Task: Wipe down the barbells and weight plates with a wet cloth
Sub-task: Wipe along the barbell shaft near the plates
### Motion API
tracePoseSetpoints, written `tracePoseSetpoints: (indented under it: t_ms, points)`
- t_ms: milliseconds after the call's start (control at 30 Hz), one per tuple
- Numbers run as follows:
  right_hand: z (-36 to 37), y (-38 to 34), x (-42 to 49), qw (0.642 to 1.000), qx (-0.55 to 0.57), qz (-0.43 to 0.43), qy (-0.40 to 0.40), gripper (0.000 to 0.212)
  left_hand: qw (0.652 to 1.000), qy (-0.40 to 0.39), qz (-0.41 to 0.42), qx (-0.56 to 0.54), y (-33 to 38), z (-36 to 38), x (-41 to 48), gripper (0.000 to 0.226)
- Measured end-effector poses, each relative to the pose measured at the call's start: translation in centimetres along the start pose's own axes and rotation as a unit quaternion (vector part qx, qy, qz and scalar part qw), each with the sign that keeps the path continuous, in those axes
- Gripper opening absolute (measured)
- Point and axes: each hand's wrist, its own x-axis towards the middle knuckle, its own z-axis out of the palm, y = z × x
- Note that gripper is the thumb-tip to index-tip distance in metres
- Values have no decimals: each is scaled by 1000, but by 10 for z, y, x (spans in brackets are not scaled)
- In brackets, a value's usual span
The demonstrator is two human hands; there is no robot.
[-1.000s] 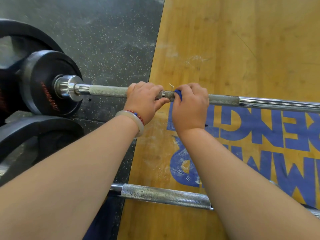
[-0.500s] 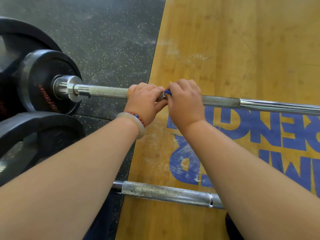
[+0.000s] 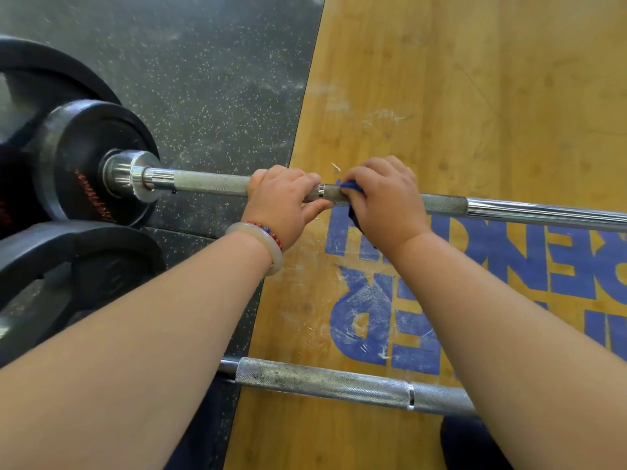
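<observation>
A steel barbell (image 3: 210, 183) runs left to right across the floor, its left end loaded with black weight plates (image 3: 81, 157). My left hand (image 3: 281, 201) grips the knurled shaft from above. Just to its right, my right hand (image 3: 386, 198) is curled round the same shaft with a blue cloth (image 3: 353, 188) wrapped under the fingers; only a small corner of cloth shows. A short stretch of bar is bare between the two hands.
A second barbell (image 3: 325, 381) lies nearer to me, parallel to the first, with a dusty knurled grip. Another black plate (image 3: 68, 266) lies at the lower left. Black speckled rubber flooring (image 3: 210, 79) meets a wooden platform (image 3: 475, 96) with blue lettering.
My right hand with the cloth slid left until it met my left hand, then moved back right a little. My left hand kept its grip in place.
</observation>
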Motion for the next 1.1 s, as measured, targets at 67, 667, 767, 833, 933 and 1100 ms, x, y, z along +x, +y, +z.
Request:
tracePoseSetpoints:
  t_ms: [67, 667, 767, 833, 933, 1100]
  points:
    - [3, -5, -3, 1000, 16, 22, 14, 7, 1000, 3, 2, 7, -1, 1, -1, 37]
    - [8, -18, -11, 997, 66, -38, 19, 9, 1000, -17, -6, 15, 1, 2, 2, 51]
    - [4, -19, -10, 995, 101, -20, -6, 13, 1000, -11, 1, 16, -1, 4, 2, 49]
    - [1, -17, -11, 992, 117, 29, -29, 18, 1000, 1, 5, 4, 1, 3, 2, 59]
    - [-3, -17, -9, 992, 110, 49, -35, 14, 1000, 8, 8, 7, 1, 2, 2, 57]
    - [-7, -13, 4, 997, 55, -10, -53, 16, 1000, 2, 4, 8, -1, 3, 2, 41]
